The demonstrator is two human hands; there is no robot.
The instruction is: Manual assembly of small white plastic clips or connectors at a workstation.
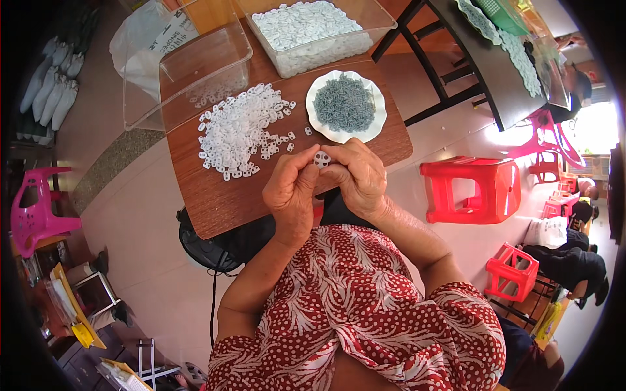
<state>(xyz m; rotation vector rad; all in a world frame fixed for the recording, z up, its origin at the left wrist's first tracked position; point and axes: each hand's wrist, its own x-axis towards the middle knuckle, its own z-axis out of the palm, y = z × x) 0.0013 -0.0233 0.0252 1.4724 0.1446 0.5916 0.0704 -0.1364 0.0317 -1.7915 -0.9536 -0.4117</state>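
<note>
My left hand (290, 189) and my right hand (357, 174) meet at the table's near edge. Between their pinched fingertips they hold a small white plastic piece with dark-looking holes (321, 159); the fingers hide part of it. Just beyond my left hand spreads a loose heap of small white oval pieces with holes (238, 127). A scalloped white plate (380, 112) stands beyond my right hand, bearing a mound of small grey rod-like parts (343, 104). A few single white pieces (308, 131) lie between the heap and the plate.
A clear tub (287, 68) full of white pieces stands at the table's (215, 208) far edge. Left of it, another clear tub (205, 62) is tipped by the heap. A red stool (471, 189) stands to the right, near a dark table (482, 55). People sit far right.
</note>
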